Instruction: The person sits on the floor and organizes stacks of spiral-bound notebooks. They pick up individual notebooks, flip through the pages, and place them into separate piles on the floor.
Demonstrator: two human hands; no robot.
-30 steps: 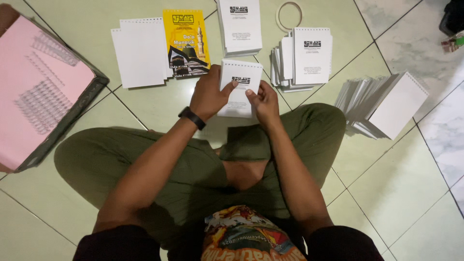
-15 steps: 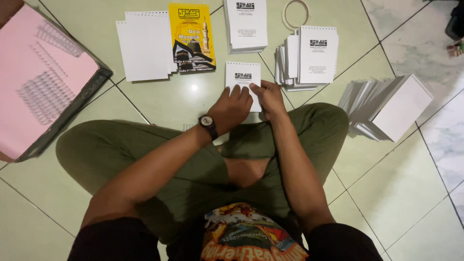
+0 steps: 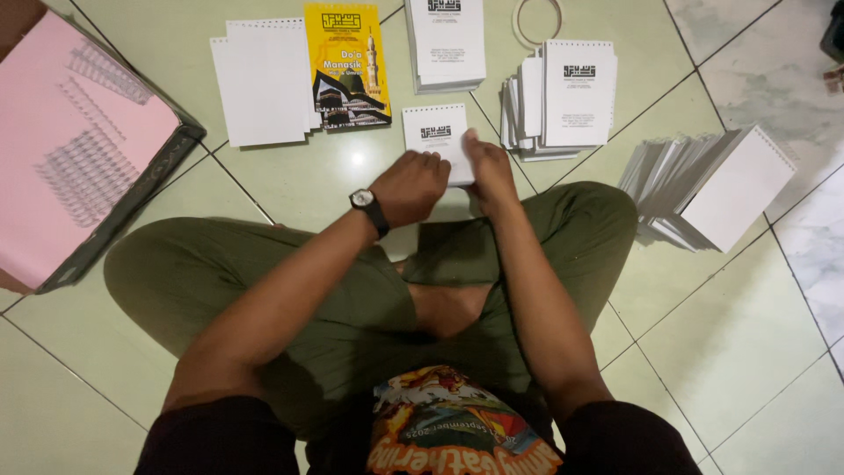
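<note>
Gripping the small punched booklet (image 3: 437,141) with both my left hand (image 3: 410,186) and right hand (image 3: 489,169), I had drawn it nearer my knees than a second earlier, squaring its pages.

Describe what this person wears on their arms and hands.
Both forearms are bare, with no gloves or rings visible. The left hand has a black wristwatch with a white round dial strapped at the wrist. The right hand wears nothing. Black short sleeves cover the upper arms.

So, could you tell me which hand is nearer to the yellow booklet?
Left. The left hand lies below and right of the yellow booklet; the right hand is farther right.
</note>
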